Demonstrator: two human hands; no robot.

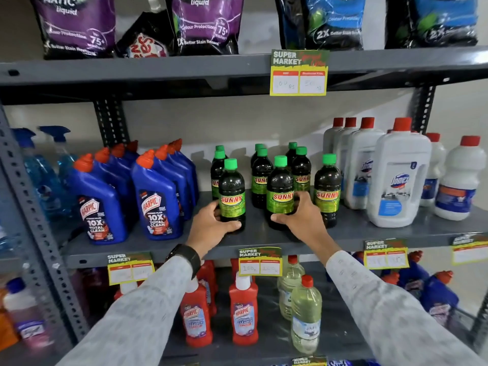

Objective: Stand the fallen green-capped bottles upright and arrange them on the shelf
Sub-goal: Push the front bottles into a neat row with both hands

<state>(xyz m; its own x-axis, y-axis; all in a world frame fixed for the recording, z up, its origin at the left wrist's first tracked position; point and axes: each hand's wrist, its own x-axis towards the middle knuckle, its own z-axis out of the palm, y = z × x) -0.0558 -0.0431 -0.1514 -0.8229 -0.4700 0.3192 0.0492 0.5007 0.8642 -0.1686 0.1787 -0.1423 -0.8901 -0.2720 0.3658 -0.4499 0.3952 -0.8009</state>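
The green-capped bottles [232,196] are dark, glossy plastic with shiny printed labels and smooth matt caps. The shelf [264,233] is grey painted metal, matt and smooth, with paper price tags [260,261]; the sleeves [148,310] are pale woven cloth.

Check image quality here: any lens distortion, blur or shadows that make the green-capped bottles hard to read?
Head view: wide-angle bending bows the upper shelf edge and tilts the left upright; edges are soft, the spray bottles at far left blurred. The green-capped bottles sit sharp at centre, labels legible, under even light, casting only faint shadows on the back wall. Left hand and right hand are sharp.
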